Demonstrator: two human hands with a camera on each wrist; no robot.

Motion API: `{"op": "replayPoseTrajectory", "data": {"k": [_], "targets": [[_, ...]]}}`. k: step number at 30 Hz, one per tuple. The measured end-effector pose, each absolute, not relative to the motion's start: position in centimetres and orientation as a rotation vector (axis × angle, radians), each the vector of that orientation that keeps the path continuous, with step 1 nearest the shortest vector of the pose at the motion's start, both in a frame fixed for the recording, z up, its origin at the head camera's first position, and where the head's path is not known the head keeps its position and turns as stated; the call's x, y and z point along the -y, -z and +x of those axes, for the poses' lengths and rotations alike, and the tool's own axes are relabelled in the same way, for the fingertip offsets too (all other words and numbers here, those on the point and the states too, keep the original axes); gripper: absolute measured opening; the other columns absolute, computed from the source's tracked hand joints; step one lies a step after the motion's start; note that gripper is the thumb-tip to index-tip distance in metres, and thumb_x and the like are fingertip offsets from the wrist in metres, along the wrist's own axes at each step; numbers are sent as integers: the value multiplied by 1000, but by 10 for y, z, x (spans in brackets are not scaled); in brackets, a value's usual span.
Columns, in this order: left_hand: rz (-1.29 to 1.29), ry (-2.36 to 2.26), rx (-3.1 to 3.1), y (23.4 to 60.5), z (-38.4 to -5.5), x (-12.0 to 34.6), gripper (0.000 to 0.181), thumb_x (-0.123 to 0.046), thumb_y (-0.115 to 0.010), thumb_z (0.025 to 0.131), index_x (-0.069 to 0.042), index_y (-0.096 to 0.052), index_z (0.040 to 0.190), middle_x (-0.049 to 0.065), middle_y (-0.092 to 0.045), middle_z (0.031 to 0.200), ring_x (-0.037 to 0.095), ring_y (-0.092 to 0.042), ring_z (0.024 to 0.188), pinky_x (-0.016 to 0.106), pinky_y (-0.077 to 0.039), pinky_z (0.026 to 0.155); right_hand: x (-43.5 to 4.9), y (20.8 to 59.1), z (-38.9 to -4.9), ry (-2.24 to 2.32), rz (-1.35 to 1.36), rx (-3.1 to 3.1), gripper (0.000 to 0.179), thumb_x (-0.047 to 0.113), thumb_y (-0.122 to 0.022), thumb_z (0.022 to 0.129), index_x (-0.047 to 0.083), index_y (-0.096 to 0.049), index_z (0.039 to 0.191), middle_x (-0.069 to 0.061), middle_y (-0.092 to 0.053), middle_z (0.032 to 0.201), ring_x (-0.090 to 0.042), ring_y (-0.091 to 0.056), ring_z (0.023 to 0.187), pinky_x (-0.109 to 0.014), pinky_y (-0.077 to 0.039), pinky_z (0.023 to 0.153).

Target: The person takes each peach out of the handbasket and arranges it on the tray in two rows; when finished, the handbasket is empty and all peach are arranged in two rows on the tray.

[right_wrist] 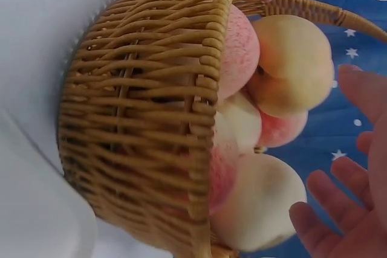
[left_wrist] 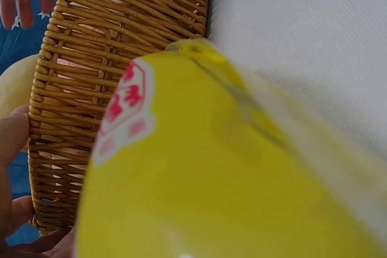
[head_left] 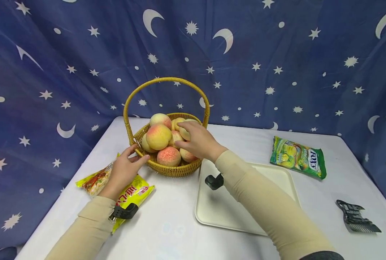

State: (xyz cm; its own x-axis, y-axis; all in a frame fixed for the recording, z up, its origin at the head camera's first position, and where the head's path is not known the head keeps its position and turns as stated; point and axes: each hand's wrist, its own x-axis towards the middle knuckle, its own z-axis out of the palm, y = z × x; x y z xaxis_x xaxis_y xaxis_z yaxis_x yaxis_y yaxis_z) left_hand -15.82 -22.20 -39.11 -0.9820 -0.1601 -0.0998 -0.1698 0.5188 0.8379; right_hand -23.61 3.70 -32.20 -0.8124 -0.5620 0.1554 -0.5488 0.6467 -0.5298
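A wicker basket (head_left: 176, 170) with a tall arched handle (head_left: 167, 78) stands at the back of the table, heaped with several peaches (head_left: 159, 137). My left hand (head_left: 124, 169) holds the basket's left rim, thumb at the front and fingers close to the handle's base. Over the right side of the heap reaches my right hand (head_left: 197, 140), its fingers spread and nothing in its grasp. Its fingertips come close to a pale peach (right_wrist: 260, 203) in the right wrist view. Under my left forearm lies a yellow noodle packet (head_left: 135, 191), large in the left wrist view (left_wrist: 199, 167).
A cream tray (head_left: 218, 213) lies right of the basket, partly beneath my right forearm. Beyond it sits a green Foxs candy bag (head_left: 298, 157). Near the table's right edge is a black comb-like object (head_left: 356, 216). A blue star-and-moon cloth (head_left: 244, 72) hangs behind.
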Motion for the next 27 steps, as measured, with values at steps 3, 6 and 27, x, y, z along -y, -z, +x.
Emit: {"op": "replayPoseTrajectory", "data": {"k": [3, 6, 27], "targets": [[-293, -1510, -2730, 392, -158, 221, 87, -52, -64, 95, -15, -22, 161, 24, -44, 150, 36, -46, 135, 51, -43, 105, -27, 325, -241, 908, -927, -2817, 69, 36, -72, 94, 7, -45, 150, -9, -47, 149, -24, -38, 141, -38, -30, 115], [-298, -1510, -2726, 393, -158, 221, 88, -53, -64, 94, -15, -21, 161, 24, -43, 150, 36, -46, 135, 51, -44, 104, -16, 327, -244, 922, -906, -2788, 72, 36, -72, 94, 6, -42, 152, -9, -47, 150, -24, -39, 140, -37, -31, 115], [-285, -1503, -2754, 395, -159, 222, 92, -59, -63, 92, -15, -22, 161, 23, -42, 151, 35, -47, 135, 51, -44, 104, 26, 342, -254, 1065, -791, -2692, 86, 37, -80, 86, 13, -36, 156, -5, -40, 155, -21, -44, 134, -34, -37, 109]]}}
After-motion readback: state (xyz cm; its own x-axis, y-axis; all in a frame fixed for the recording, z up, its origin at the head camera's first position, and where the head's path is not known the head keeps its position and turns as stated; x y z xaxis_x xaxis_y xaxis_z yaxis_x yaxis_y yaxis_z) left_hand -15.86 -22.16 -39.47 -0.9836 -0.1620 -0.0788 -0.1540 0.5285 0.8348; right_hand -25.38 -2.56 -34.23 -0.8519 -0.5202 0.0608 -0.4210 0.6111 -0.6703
